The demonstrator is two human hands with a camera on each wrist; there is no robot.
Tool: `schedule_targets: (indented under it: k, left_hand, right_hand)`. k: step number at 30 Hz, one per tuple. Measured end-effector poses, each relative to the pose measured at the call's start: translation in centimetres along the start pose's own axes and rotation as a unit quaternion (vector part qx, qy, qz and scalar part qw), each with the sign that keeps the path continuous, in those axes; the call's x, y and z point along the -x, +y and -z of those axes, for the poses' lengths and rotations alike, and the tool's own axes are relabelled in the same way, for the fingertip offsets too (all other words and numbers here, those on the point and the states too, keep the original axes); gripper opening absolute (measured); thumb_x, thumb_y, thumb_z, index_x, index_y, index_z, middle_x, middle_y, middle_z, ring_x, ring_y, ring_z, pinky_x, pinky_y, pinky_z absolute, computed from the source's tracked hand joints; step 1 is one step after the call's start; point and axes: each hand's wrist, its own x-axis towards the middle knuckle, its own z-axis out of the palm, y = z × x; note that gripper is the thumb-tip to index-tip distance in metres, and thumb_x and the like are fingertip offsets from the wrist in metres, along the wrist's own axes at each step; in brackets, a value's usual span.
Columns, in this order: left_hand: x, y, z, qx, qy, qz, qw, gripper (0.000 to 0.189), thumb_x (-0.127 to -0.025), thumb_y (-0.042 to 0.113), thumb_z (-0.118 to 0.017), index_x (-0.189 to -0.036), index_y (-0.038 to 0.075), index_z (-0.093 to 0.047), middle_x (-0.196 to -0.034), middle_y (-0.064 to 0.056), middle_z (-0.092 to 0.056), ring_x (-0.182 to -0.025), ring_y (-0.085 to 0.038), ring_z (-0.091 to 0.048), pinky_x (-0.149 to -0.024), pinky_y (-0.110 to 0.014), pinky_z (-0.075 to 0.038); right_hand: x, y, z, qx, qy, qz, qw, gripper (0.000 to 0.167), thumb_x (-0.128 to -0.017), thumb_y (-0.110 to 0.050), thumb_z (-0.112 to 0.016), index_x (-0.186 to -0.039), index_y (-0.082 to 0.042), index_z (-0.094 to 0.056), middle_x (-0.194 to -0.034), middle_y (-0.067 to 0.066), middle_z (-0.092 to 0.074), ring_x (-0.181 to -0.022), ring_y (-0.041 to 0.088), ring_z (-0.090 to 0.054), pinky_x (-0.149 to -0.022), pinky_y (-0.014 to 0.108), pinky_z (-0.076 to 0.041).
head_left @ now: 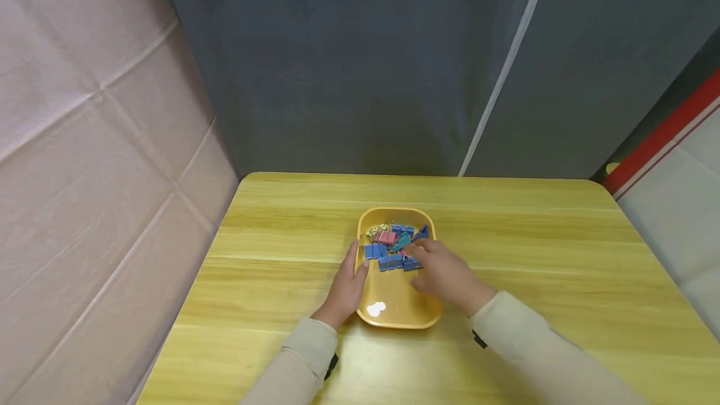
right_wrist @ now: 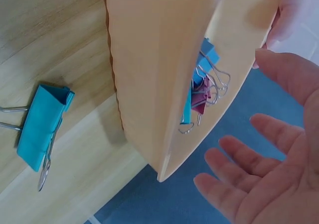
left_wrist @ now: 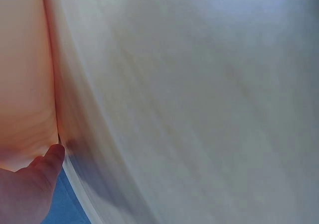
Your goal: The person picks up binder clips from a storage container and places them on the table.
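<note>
A yellow-orange plastic tray [head_left: 399, 299] stands on the table, with blue, pink, teal and yellowish binder clips [head_left: 390, 262] heaped in its far half. My left hand [head_left: 344, 289] grips the tray's left side, thumb at the rim; in the left wrist view a fingertip [left_wrist: 57, 152] meets the tray's edge. Over the tray's right side, my right hand [head_left: 450, 277] reaches its fingers towards the clips in the head view. The right wrist view shows that hand [right_wrist: 269, 169] with fingers spread and nothing held, beside the tray wall [right_wrist: 144, 74]. There, a teal binder clip [right_wrist: 40, 124] lies on the wood outside the tray.
The wood-grain table [head_left: 281, 236] has rounded far corners. Behind it rises a dark grey panel [head_left: 337, 67] with a pale strip. A light quilted covering [head_left: 101, 205] borders the left, and a white surface with a red edge [head_left: 669, 130] stands at right.
</note>
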Motion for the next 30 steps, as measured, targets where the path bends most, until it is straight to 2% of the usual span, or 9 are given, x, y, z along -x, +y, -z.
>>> schedule_targets:
  k: [7,13,30]
  left_hand:
    - [0.0,-0.1,0.0,0.001,0.001,-0.009,1.0,0.059,-0.105,0.025,-0.038,-0.156,0.015,-0.011,-0.159,-0.013,-0.021,-0.142,-0.037,-0.025,-0.116,-0.053,-0.019]
    - [-0.1,-0.1,0.0,-0.008,0.003,-0.014,0.9999,0.059,-0.105,0.025,-0.038,-0.156,0.014,-0.012,-0.159,-0.012,-0.021,-0.143,-0.037,-0.024,-0.117,-0.052,-0.019]
    - [0.0,-0.1,-0.1,-0.018,0.001,-0.004,0.9998,0.059,-0.105,0.028,-0.038,-0.157,0.017,-0.012,-0.159,-0.012,-0.021,-0.142,-0.037,-0.024,-0.116,-0.053,-0.019]
  right_hand:
    - [-0.7,-0.2,-0.5,0.003,-0.027,0.033,0.9991,0.06,-0.078,-0.016,-0.078,-0.133,-0.005,-0.057,-0.13,0.019,-0.054,-0.116,0.036,-0.055,-0.095,0.047,-0.051]
    - [-1.4,-0.4,-0.6,-0.003,-0.053,0.027,0.9982,0.062,-0.08,-0.018,-0.078,-0.136,-0.006,-0.054,-0.135,0.02,-0.052,-0.12,0.038,-0.053,-0.097,0.049,-0.049]
    - [-3.2,-0.9,-1.6,0.011,-0.079,0.031,0.9964,0.063,-0.08,-0.018,-0.075,-0.137,-0.004,-0.053,-0.133,0.022,-0.054,-0.122,0.04,-0.052,-0.103,0.052,-0.044]
